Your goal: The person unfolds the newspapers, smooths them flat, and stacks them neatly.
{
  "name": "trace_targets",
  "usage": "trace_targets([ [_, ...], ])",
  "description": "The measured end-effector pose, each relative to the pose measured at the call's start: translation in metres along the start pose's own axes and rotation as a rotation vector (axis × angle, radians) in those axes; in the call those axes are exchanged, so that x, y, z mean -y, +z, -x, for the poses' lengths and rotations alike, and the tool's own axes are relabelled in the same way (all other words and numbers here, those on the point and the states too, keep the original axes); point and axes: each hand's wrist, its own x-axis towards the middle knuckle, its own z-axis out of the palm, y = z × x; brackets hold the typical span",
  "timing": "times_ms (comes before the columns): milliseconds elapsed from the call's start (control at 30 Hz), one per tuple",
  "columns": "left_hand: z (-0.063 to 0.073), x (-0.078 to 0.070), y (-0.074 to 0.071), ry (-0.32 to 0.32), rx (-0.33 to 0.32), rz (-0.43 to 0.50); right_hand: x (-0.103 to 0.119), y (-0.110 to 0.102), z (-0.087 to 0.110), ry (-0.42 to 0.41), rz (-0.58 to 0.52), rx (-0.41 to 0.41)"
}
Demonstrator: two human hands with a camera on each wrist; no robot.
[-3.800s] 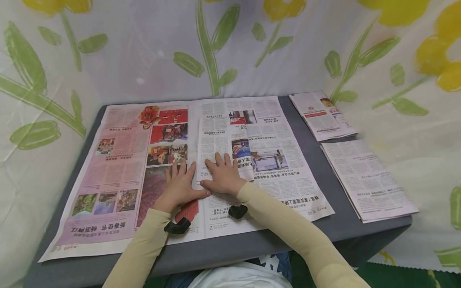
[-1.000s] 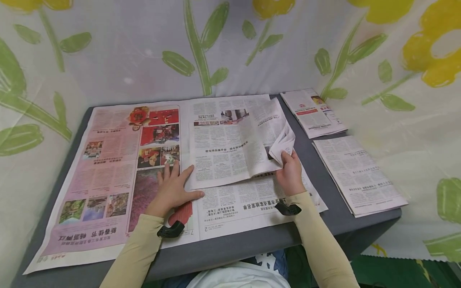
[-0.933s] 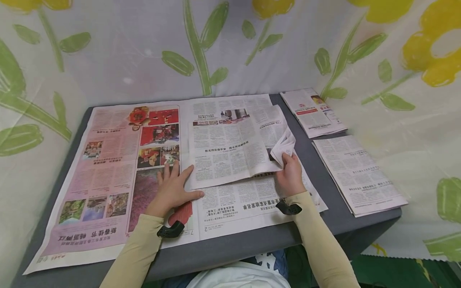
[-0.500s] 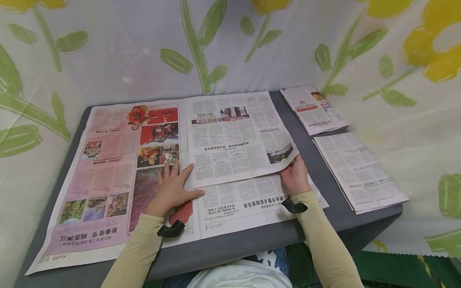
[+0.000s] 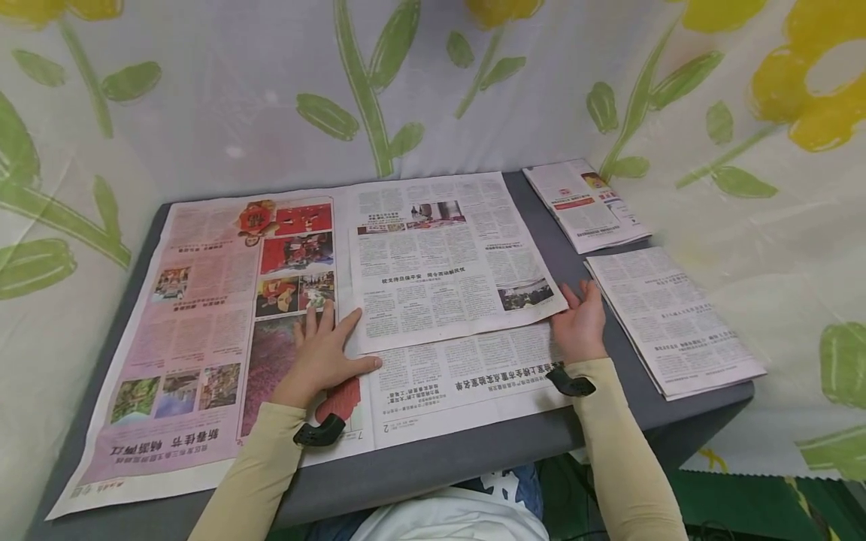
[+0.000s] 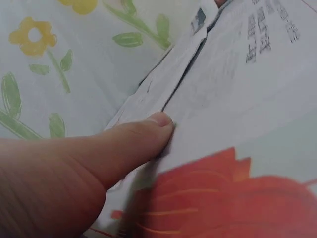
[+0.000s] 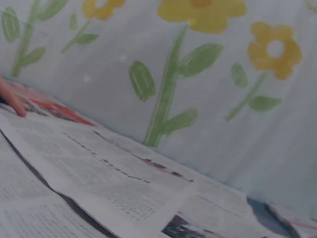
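We saw that the person's right hand (image 5: 579, 328) had moved outward from the middle of the newspaper spread (image 5: 203, 346) to its right side, and that the bunched corner of the upper sheet (image 5: 433, 300) now lay flattened. Near the centre fold, the left hand (image 5: 325, 362) had kept its place.

We found the upper sheet opened out over the far part of the spread's right-hand page, with a strip of that page's print uncovered below its near edge. We judged the opening of this sheet all but done, since it looked smooth; perhaps only its near right corner wanted settling. To the right on the tabletop (image 5: 487, 460), the farther folded newspaper (image 5: 583, 207) and the nearer folded newspaper (image 5: 670, 319) lay closed, and any work on them seemed left to do.

The left fingers were spread wide on the paper, holding nothing. The right fingers were loosely bent, palm turned up, at the sheet's near right corner; we could not tell whether they touched it.

We could not trace the upper sheet's far edge, where its print merged with the page beneath. The right wrist view missed the right hand, and the left wrist view caught only part of the left.
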Motion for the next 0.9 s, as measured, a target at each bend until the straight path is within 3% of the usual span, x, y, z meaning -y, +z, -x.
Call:
trace_targets([
  [100,0.000,-0.004,-0.008,0.002,0.001,0.014,0.006,0.006,-0.001,-0.155,0.119,-0.032],
  [200,-0.002,-0.013,-0.021,0.021,-0.048,0.010,0.012,0.016,0.001,-0.362,0.245,-0.055],
  [267,-0.007,-0.023,-0.030,0.045,-0.086,-0.005,0.012,0.026,0.005,-0.482,0.336,-0.044],
  [333,-0.017,-0.034,-0.037,0.077,-0.112,-0.027,0.009,0.036,0.013,-0.551,0.441,0.017],
  [467,-0.045,-0.052,-0.043,0.127,-0.078,-0.060,-0.008,0.055,0.034,-0.550,0.812,0.225],
  [633,-0.081,-0.064,-0.029,0.123,0.019,-0.126,-0.045,0.070,0.058,-0.458,1.327,0.518],
  [767,-0.095,-0.066,-0.011,0.107,0.069,-0.186,-0.079,0.072,0.067,-0.437,1.542,0.698],
  [900,-0.098,-0.064,0.002,0.104,0.103,-0.214,-0.102,0.066,0.070,-0.485,1.708,0.789],
])
